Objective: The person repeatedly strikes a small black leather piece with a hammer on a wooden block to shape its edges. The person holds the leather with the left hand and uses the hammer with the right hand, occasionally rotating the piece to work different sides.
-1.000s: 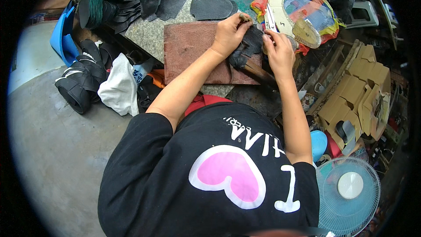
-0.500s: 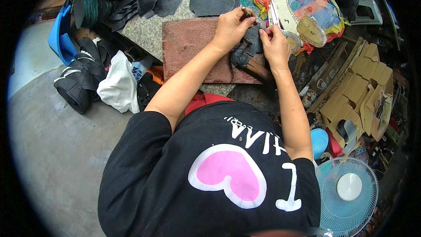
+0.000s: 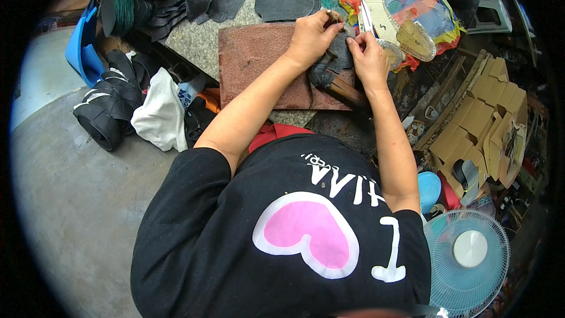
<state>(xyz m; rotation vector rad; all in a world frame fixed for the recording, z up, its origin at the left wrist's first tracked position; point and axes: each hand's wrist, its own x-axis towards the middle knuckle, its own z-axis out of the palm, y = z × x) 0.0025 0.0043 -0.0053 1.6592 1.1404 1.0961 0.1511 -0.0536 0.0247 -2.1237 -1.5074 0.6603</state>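
Observation:
My left hand (image 3: 313, 36) reaches over the far right of a brown board (image 3: 259, 59), its thumb and fingers pinched round something small and dark that I cannot make out. Close by, my right hand (image 3: 369, 60) is closed, thumb against fingers, at the right edge of a black textured leather piece (image 3: 341, 50). Whether it grips that edge is hidden. Silver pointed blades (image 3: 366, 16), like scissors, show just beyond the right fingers; I cannot tell if they are held. Below the hands a hammer (image 3: 341, 87) with a dark head and wooden handle lies across the board.
Black leather cut-outs (image 3: 285, 1) lie on the speckled stone slab (image 3: 194, 47). Bundled black pieces (image 3: 120, 0) stand at far left. Pale shaped templates (image 3: 418, 41) rest on a colourful woven sack (image 3: 415, 0). Cardboard (image 3: 471, 135) and a fan (image 3: 468, 259) are to the right.
Almost nothing differs: both hands keep their place and closed shape. The whole view has shifted very slightly.

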